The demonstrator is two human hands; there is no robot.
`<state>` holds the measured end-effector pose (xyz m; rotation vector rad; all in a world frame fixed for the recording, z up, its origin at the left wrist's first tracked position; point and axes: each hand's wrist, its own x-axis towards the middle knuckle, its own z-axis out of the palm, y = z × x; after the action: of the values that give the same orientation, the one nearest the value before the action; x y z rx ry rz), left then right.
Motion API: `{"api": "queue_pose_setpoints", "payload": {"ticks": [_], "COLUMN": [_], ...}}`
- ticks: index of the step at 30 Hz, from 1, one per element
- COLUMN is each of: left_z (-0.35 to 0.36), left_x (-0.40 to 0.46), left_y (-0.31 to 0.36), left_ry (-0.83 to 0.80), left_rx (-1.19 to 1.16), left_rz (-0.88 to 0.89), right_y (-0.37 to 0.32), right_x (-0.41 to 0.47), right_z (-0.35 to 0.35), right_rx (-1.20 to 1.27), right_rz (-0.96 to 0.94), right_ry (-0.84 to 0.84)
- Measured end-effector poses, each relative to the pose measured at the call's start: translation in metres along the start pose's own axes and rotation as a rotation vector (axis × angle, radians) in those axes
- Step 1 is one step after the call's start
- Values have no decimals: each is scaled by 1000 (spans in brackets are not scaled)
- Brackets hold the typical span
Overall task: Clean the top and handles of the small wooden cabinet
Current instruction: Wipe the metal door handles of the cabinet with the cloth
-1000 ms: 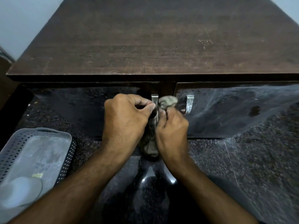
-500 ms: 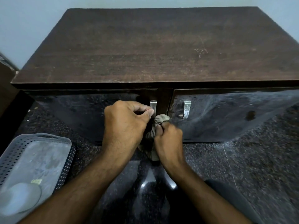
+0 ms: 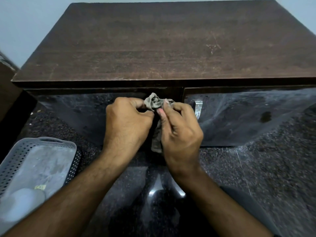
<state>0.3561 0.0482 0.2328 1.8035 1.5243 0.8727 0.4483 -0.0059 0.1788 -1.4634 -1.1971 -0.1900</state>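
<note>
Both hands closed on cloth point(image 3: 154, 104): left hand point(image 3: 126, 124) and right hand point(image 3: 181, 127) pinching it, bunched over left handle, hidden, near cabinet point(image 3: 153, 45) front's top edge. Right handle point(image 3: 198, 108) upright, bare, just beside right hand.

Dim, cool, flat light on your view, no hard shadows. Overhead source glares off the glossy floor point(image 3: 160, 187) between your forearms; the cabinet doors point(image 3: 248, 115) mirror the speckled floor. Wide-angle bowing bends the cabinet top point(image 3: 162, 43) at the edges. Basket point(image 3: 39, 165) at lower left is soft, corners smeared. Centre is reasonably sharp, slightly noisy.
</note>
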Motion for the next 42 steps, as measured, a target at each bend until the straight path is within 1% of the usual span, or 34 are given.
{"api": "queue_pose_setpoints", "payload": {"ticks": [2,4,6,8,13,14,16,18,19,21,23,26,29,34,36,39,42], "left_z": [-3,-5,-6,-8,-13,-14,-16,-16,-15,-13,-10,-8,-7,-4,-4,-5,-8], "left_x": [1,1,0,-3,-6,-6,-8,-8,-8,-8,-8,-5,-4,-5,-6,-8,-9], "left_y": [-1,-1,0,2,7,7,6,5,5,4,3,0,-1,4,7,12,15], "left_ry": [-21,-7,19,33,97,97,97,102,99,68,22,-1,9,-14,-24,9,82], "left_rx": [-6,-16,-18,-5,52,53,62,71,74,65,54,66,68,53,41,68,89], "left_rz": [-33,-61,-74,-65,-7,-1,13,30,35,40,26,3,9,-13,-23,-1,47], "right_y": [5,8,8,5,2,3,9,19,26,34,34,29,26,25,20,13,10], "right_x": [-3,-8,-16,-16,12,9,-6,-21,-24,-24,-22,-23,-23,-23,-19,-2,8], "right_z": [-3,-3,-2,-1,7,7,3,0,1,4,5,0,-3,-2,-4,-1,2], "right_rx": [42,58,32,13,9,13,19,-8,-20,-27,1,67,82,62,84,119,72], "right_rz": [47,64,67,52,2,1,18,108,179,302,344,258,149,222,237,185,113], "right_ry": [7,-18,-60,-68,50,38,-49,-139,-156,-133,-84,-11,2,-33,-12,43,63]}}
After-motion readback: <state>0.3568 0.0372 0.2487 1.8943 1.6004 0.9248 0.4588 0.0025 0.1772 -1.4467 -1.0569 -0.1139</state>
